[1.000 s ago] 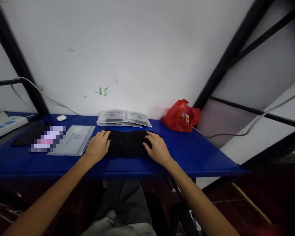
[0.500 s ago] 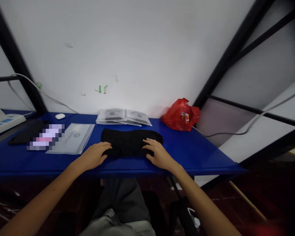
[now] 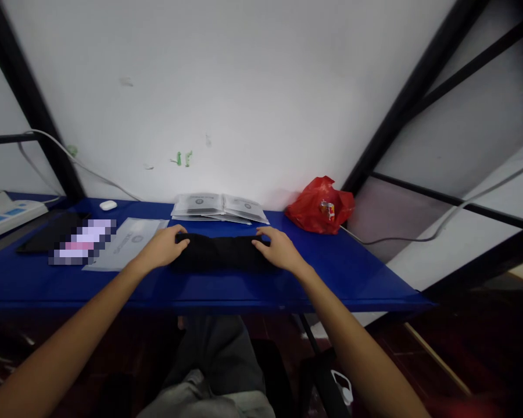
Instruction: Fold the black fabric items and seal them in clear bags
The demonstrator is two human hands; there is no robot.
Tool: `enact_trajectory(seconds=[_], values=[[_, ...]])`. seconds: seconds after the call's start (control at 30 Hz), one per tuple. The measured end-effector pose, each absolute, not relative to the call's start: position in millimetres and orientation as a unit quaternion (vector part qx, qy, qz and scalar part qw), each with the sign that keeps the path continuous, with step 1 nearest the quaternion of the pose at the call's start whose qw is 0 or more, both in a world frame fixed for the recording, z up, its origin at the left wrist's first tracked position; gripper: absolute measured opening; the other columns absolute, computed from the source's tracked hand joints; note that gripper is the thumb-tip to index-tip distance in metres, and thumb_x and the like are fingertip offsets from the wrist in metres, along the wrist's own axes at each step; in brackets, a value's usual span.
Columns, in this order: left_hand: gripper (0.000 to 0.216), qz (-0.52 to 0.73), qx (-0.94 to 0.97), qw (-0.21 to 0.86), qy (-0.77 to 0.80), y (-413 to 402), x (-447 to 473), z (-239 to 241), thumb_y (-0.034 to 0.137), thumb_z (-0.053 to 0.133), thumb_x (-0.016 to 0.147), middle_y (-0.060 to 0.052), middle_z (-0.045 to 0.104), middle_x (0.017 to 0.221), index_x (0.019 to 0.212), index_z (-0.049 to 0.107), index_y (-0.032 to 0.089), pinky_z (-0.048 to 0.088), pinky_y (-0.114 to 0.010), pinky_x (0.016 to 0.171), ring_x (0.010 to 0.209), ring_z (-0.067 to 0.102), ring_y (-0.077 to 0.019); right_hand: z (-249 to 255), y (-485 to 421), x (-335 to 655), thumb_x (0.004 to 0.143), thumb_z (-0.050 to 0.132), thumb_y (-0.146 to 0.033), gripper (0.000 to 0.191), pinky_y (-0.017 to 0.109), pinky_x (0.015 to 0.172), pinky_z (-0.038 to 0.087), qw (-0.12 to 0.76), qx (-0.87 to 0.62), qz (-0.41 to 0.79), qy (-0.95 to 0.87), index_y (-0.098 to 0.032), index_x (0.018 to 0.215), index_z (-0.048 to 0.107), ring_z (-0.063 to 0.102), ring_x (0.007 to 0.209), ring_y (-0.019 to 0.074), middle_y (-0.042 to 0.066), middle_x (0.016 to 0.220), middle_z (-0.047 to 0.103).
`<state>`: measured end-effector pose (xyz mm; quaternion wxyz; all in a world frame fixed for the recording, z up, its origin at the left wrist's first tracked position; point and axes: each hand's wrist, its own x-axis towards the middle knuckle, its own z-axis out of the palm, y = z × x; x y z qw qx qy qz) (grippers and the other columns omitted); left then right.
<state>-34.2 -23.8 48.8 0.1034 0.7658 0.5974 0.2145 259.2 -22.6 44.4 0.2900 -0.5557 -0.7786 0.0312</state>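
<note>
A piece of black folded fabric (image 3: 222,254) lies lengthwise on the blue desk in front of me; its exact kind does not show. My left hand (image 3: 164,245) is closed on its upper left corner, thumb and fingers pinching the edge. At the upper right corner, my right hand (image 3: 281,248) pinches the fabric in the same way. Left of the fabric lies a translucent zip bag (image 3: 128,247) with printing on it. Several similar bags (image 3: 220,208) are stacked behind, against the wall.
A crumpled red plastic bag (image 3: 320,209) stands at the back right. To the left are a phone with a blurred screen (image 3: 82,241), a dark flat object (image 3: 39,235), a white earphone case (image 3: 108,205) and a power strip (image 3: 15,215). The blue desk's front edge (image 3: 244,305) is near my lap.
Both hands have gone from resting on the fabric to gripping its far corners. The fabric's far edge is slightly nearer me, and its near edge has drawn back a little from the desk's front edge.
</note>
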Motion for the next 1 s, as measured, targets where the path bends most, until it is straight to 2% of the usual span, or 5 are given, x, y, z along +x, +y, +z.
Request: enact_trajectory(seconds=[0.13,0.33,0.6,0.83,1.0], values=[[0.044,0.213,0.784,-0.047,0.581,-21.5,-14.1,24.4,0.025,0.036,0.09,-0.016,0.053,0.129,0.13,0.045,0.009,0.04,-0.039,0.096,0.117,0.05,-0.0276,21.4,-28.0,230.0,0.085,0.052,-0.023,0.033,0.048,0.101,0.04,0.296,-0.535,-0.087,-0.786,-0.014,0.115,0.061,0.05,0.12,0.0294,0.016,0.129,0.055],[0.051,0.071,0.81,0.004,0.582,-26.2,-12.1,-2.1,0.033,0.03,0.094,-0.017,0.04,0.143,0.138,0.038,0.008,0.032,-0.044,0.105,0.134,0.034,-0.0292,-9.7,-33.7,225.4,0.093,0.039,-0.042,0.05,0.049,0.11,0.029,0.178,-0.475,0.012,-0.862,-0.015,0.135,0.046,0.036,0.133,0.0281,0.016,0.143,0.041],[0.055,0.033,0.801,0.032,0.597,-25.5,-19.4,0.7,0.032,0.023,0.094,-0.016,0.033,0.148,0.141,0.032,0.006,0.029,-0.045,0.107,0.137,0.027,-0.0272,-23.2,2.6,278.0,0.095,0.033,-0.039,0.047,0.047,0.109,0.031,0.2,-0.497,0.025,-0.844,-0.019,0.135,0.046,0.039,0.132,0.0247,0.011,0.141,0.044],[0.049,0.009,0.804,0.037,0.594,-39.1,-19.3,16.1,0.029,0.029,0.09,-0.019,0.047,0.136,0.13,0.046,0.007,0.041,-0.045,0.094,0.125,0.042,-0.032,-20.7,20.6,303.0,0.087,0.052,-0.041,0.049,0.046,0.106,0.037,0.227,-0.561,0.003,-0.796,-0.016,0.128,0.054,0.047,0.126,0.0283,0.014,0.134,0.052],[0.047,0.052,0.802,0.099,0.586,-44.2,-30.9,27.4,0.041,0.045,0.081,-0.016,0.06,0.116,0.116,0.057,0.012,0.044,-0.04,0.086,0.108,0.055,-0.031,-20.2,30.0,313.0,0.081,0.061,-0.043,0.048,0.046,0.104,0.039,0.27,-0.581,0.025,-0.768,-0.019,0.123,0.058,0.052,0.12,0.0279,0.012,0.128,0.058]])
